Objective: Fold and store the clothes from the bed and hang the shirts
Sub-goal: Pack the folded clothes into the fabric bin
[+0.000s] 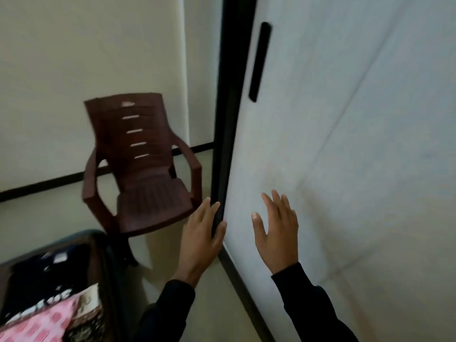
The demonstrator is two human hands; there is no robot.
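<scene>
Black trim runs down the edge of the pale wardrobe door (345, 144), and the left hand (201, 239) grips that edge low down, fingers curled round to the far side and thumb lying on the near face. Just to the right of that grip, the right hand (277, 227) is spread flat with straight fingers against or very close to the door's face; whether it touches cannot be told. It holds nothing. Both arms wear dark sleeves (318, 307). High above the right hand, a long black handle (259, 61) sits upright on the door. Left of the gripping hand, near but apart from it, stands a brown plastic chair (140, 164) against the cream wall (74, 58). Below and well to the left of the grip lies the bed (103, 250) corner, bearing a dark folded garment (44, 277) with white print, and beside it a pink checked cloth (42, 322) with a patterned border.
</scene>
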